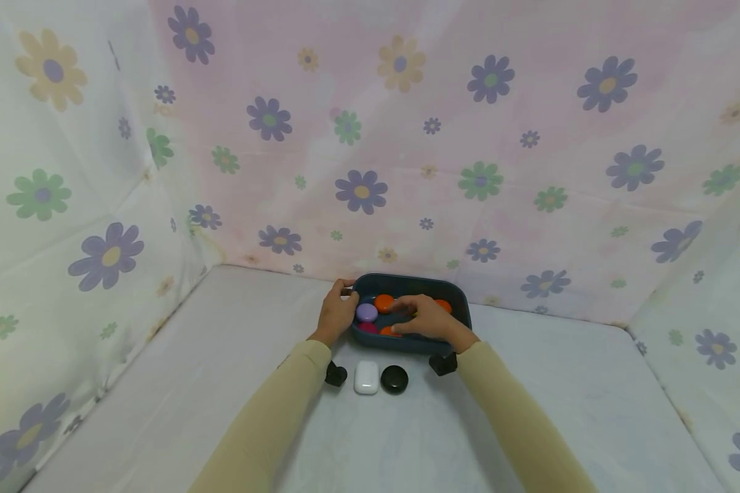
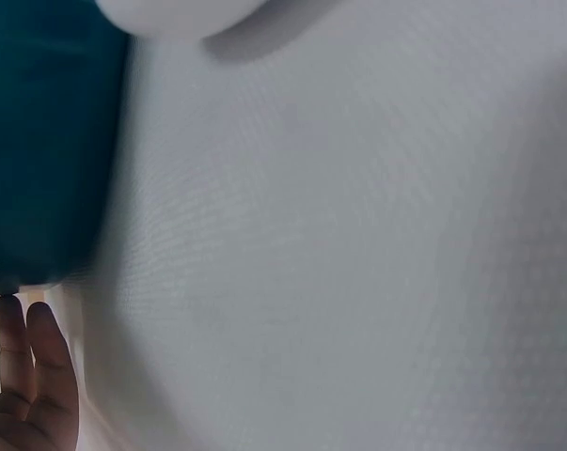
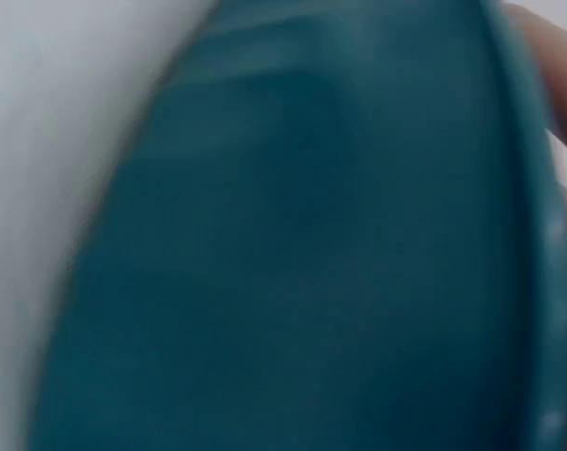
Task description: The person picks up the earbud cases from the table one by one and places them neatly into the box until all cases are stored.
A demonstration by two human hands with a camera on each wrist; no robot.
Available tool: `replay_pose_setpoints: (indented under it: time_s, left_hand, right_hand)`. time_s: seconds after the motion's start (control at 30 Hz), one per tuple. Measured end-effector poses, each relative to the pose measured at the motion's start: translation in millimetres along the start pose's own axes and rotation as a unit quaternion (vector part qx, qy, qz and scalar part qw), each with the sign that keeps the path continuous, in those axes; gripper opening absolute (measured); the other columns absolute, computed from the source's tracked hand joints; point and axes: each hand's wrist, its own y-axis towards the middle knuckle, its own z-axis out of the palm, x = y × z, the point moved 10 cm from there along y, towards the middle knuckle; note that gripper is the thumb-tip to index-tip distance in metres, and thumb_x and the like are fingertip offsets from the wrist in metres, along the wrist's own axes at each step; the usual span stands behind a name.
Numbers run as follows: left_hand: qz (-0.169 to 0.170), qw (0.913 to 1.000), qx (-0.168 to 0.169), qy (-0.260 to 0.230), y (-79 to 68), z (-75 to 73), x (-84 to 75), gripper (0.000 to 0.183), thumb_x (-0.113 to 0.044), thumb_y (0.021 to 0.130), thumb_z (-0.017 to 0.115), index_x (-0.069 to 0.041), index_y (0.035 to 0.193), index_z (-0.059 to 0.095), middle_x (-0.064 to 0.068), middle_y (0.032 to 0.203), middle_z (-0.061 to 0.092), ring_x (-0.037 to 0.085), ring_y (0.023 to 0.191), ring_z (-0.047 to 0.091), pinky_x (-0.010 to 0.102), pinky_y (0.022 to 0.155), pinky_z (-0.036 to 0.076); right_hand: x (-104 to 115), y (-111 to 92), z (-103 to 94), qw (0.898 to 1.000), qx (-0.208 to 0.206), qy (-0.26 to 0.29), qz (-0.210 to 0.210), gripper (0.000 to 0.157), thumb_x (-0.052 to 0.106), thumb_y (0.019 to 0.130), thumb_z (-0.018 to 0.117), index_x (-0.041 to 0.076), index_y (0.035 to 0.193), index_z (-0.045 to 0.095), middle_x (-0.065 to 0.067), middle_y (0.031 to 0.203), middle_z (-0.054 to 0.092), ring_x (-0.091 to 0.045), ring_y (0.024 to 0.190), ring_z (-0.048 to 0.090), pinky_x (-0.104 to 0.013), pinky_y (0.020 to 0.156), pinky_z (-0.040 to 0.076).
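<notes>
Tray (image 1: 419, 285) sits near the back wall (image 1: 358, 150); your left hand (image 1: 336, 315) touches its left end, fingers (image 2: 16, 352) extended. Your right hand (image 1: 430, 319) is over it, thumb and fingers parted; orange discs (image 1: 384, 303) and a purple disc (image 1: 366, 313) lie inside. A white block (image 1: 366, 378) and black disc (image 1: 395, 379) sit nearer you.

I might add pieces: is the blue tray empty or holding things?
Holding things: inside the blue tray lie a purple piece, a pink piece and orange pieces. The right hand covers part; I cannot tell how full.
</notes>
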Motion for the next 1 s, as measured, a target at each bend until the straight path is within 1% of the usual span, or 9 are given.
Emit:
replay_pose_setpoints:
  time_s: [0.27,0.4,0.57,0.7,0.83,1.0]
  left_hand:
    - [-0.004,1.0000,-0.001,-0.005,-2.3,-0.3,-1.1,0.032,-0.025,0.095,0.051,-0.021,0.127,0.055,0.011,0.123,0.058,0.029,0.108,0.053,0.042,0.092,0.044]
    - [-0.005,1.0000,0.000,-0.008,-3.0,0.0,-0.9,0.032,-0.025,0.096,0.051,-0.021,0.127,0.055,0.010,0.123,0.058,0.029,0.108,0.052,0.042,0.092,0.044]
    - [-0.003,1.0000,-0.002,-0.009,-2.7,-0.3,-0.7,0.032,-0.025,0.096,0.051,-0.022,0.127,0.055,0.010,0.123,0.058,0.028,0.108,0.053,0.042,0.091,0.044]
    - [-0.001,1.0000,-0.004,-0.008,-3.4,-1.1,-1.8,0.032,-0.025,0.095,0.051,-0.021,0.127,0.055,0.011,0.123,0.058,0.028,0.107,0.053,0.043,0.090,0.044]
    - [-0.002,1.0000,-0.004,-0.002,-4.1,-1.1,-2.4,0.032,-0.025,0.096,0.050,-0.021,0.127,0.055,0.011,0.124,0.058,0.028,0.107,0.054,0.042,0.091,0.044]
    - [-0.005,1.0000,-0.005,0.002,-4.5,-1.8,-2.9,0.032,-0.026,0.096,0.050,-0.022,0.128,0.054,0.011,0.124,0.058,0.029,0.107,0.053,0.042,0.092,0.044]
  right_hand:
    - [-10,10,13.1,1.000,0.017,0.006,-0.014,0.040,0.019,0.083,0.075,0.011,0.122,0.066,-0.006,0.122,0.066,-0.021,0.104,0.063,-0.035,0.088,0.053]
    - [-12,12,17.7,1.000,0.025,0.013,-0.005,0.039,0.016,0.083,0.074,0.009,0.121,0.066,-0.008,0.122,0.065,-0.022,0.104,0.063,-0.036,0.089,0.052]
    - [-15,16,23.0,0.999,0.041,0.010,0.016,0.037,0.017,0.085,0.073,0.012,0.121,0.066,-0.005,0.124,0.064,-0.021,0.107,0.061,-0.037,0.094,0.050]
    - [-17,18,25.1,0.998,0.055,0.005,0.016,0.035,0.014,0.085,0.072,0.010,0.120,0.067,-0.006,0.123,0.065,-0.020,0.104,0.061,-0.038,0.093,0.050]
    - [-18,19,27.4,0.997,0.075,0.002,0.015,0.035,0.007,0.085,0.068,0.010,0.120,0.067,-0.007,0.124,0.064,-0.019,0.101,0.060,-0.037,0.091,0.051]
    - [-18,20,30.5,0.995,0.100,-0.001,0.010,0.038,0.001,0.083,0.065,0.015,0.119,0.067,-0.005,0.128,0.061,-0.018,0.101,0.057,-0.035,0.089,0.051]
